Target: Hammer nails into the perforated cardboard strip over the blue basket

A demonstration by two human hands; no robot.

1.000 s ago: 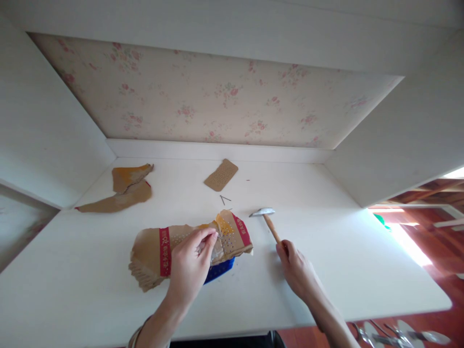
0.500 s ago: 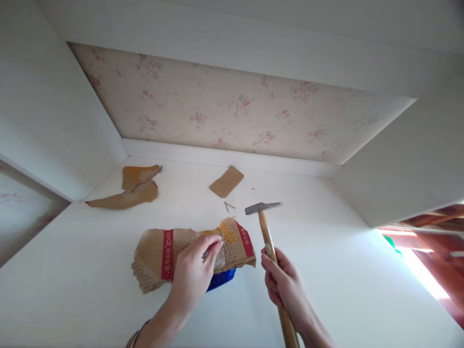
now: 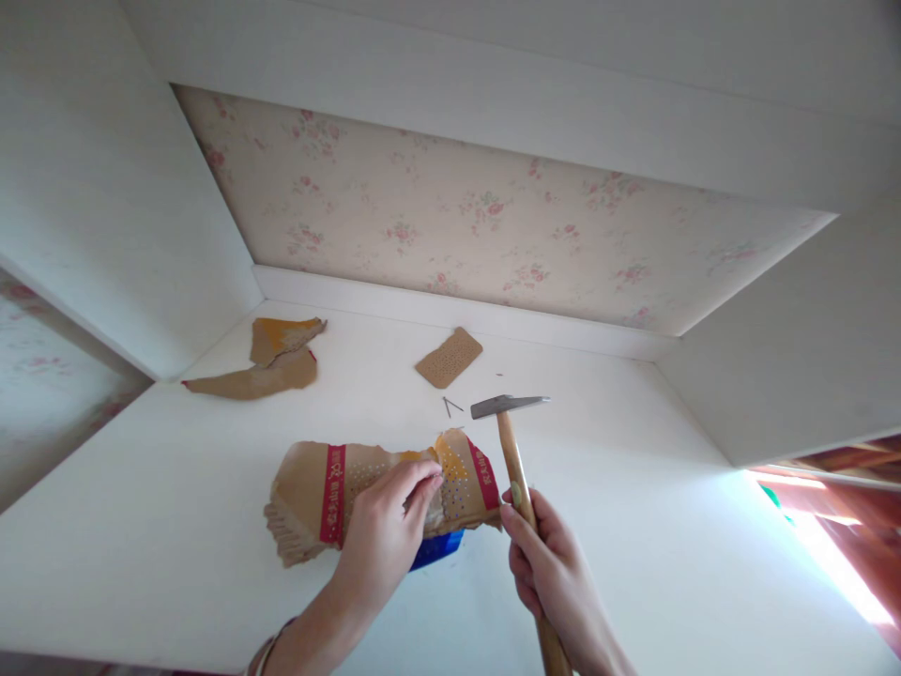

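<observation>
My right hand [image 3: 545,554] is wrapped around the wooden handle of a hammer [image 3: 511,432], its grey metal head up and to the right of the cardboard. Over a torn brown cardboard piece [image 3: 302,483] with red bands and many small holes, my left hand [image 3: 394,512] is closed in a pinch. Whatever sits between its thumb and forefinger is too small to make out. A blue object [image 3: 437,549] shows from under the cardboard's near edge. Beyond the cardboard, a few thin nails [image 3: 451,407] lie on the white surface.
A small perforated cardboard piece [image 3: 449,358] lies farther back. Torn cardboard scraps [image 3: 282,361] lie at the back left. White panels and a floral-papered wall [image 3: 485,216] enclose the white surface [image 3: 175,526]. Reddish wood [image 3: 837,526] appears at the right.
The view has shifted slightly, so most things appear a little farther right. My left hand keeps its pinch over the cardboard; the hammer head has moved slightly left relative to the cardboard.
</observation>
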